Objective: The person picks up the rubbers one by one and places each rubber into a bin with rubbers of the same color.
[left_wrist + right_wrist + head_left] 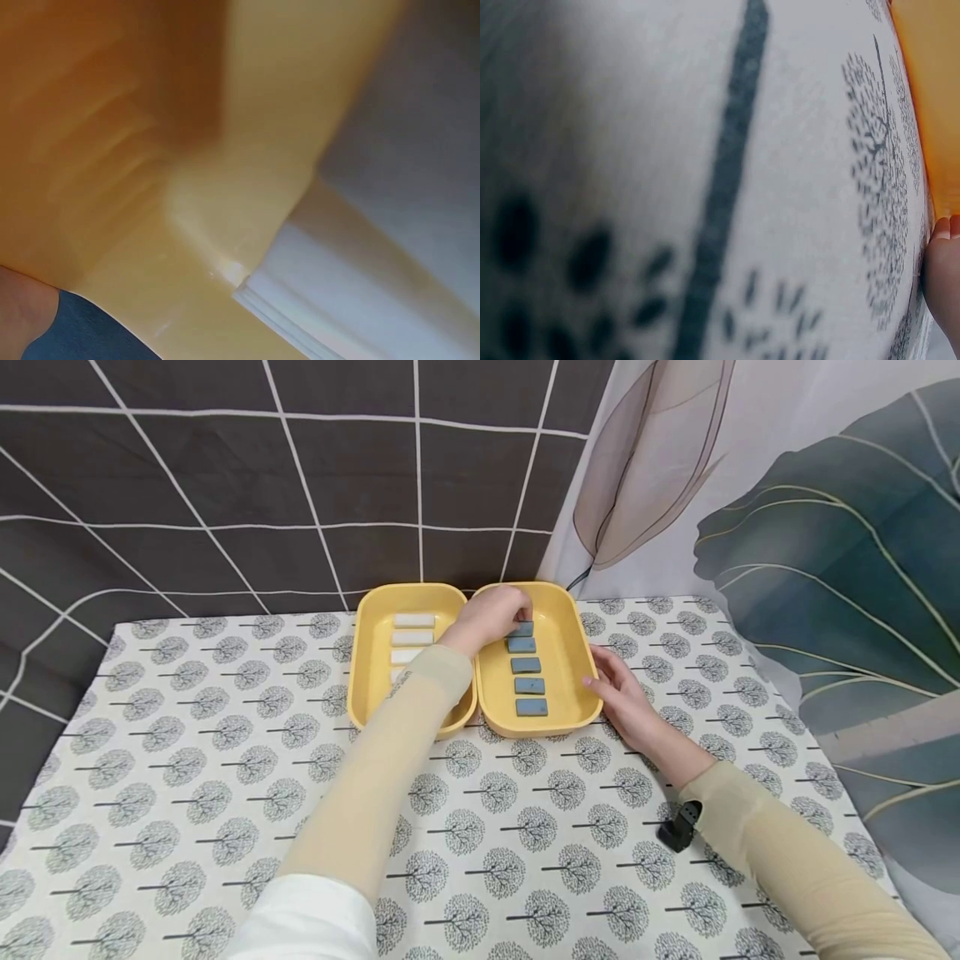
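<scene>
Reaching across the left tray, my left hand is over the back of the right yellow tray. Its bent fingertips pinch the rearmost blue-grey block, which overlaps the block behind the front ones. In the left wrist view a bit of skin shows beside a blue-grey surface. Several more blue-grey blocks lie in a column toward me. My right hand holds the right tray's side, thumb at the rim and fingers outside; a fingertip meets the yellow wall in the right wrist view.
The left yellow tray stands against the right one and carries several white blocks, partly hidden by my left arm. Both trays sit on a tree-print tablecloth. Behind rises a dark gridded cloth; a leaf-print curtain hangs at the right.
</scene>
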Demonstrator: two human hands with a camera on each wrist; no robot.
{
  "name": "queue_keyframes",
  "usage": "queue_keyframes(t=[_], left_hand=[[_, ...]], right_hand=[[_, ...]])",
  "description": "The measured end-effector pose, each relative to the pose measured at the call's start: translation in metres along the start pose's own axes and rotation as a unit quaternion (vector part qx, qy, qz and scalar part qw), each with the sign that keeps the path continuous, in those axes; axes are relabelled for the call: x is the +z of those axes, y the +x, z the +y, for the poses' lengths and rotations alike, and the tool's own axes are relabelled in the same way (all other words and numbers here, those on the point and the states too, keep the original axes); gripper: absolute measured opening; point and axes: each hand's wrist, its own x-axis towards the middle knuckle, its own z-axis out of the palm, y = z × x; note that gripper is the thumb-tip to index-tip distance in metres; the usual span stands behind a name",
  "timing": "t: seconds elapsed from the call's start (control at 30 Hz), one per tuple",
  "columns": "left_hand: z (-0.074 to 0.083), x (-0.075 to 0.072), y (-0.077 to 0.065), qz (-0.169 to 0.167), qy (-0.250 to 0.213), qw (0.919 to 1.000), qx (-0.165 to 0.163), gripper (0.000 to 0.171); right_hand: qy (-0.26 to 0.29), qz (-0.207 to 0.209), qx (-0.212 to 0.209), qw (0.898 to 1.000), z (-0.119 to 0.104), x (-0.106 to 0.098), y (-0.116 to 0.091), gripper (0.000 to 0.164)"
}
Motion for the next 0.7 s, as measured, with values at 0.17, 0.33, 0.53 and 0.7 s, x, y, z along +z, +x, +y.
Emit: queue_keyframes(t=[0.17,0.33,0.53,0.7], left_hand=[[0.0009,-0.0008,-0.0002,-0.001,0.004,1.0000,-0.001,0.016],[0.0020,-0.0009,-0.0005,-0.001,0.009,0.9999,-0.009,0.015],[0.0022,-0.0014,-0.0012,-0.008,0.005,0.9997,-0.023,0.018],[0.0018,-0.0019,-0.0018,-0.014,-0.001,0.9996,-0.026,0.020]], right_hand=[[0.002,0.000,0.000,1.000,-0.0004,-0.0001,0.0007,0.068],[0.007,-0.001,-0.003,1.000,-0.0006,0.0002,0.0005,0.067],[0.009,0.000,0.000,1.000,-0.0006,0.0004,-0.0002,0.067],[0.004,0.000,0.006,1.000,0.0007,-0.0004,0.0008,0.067]])
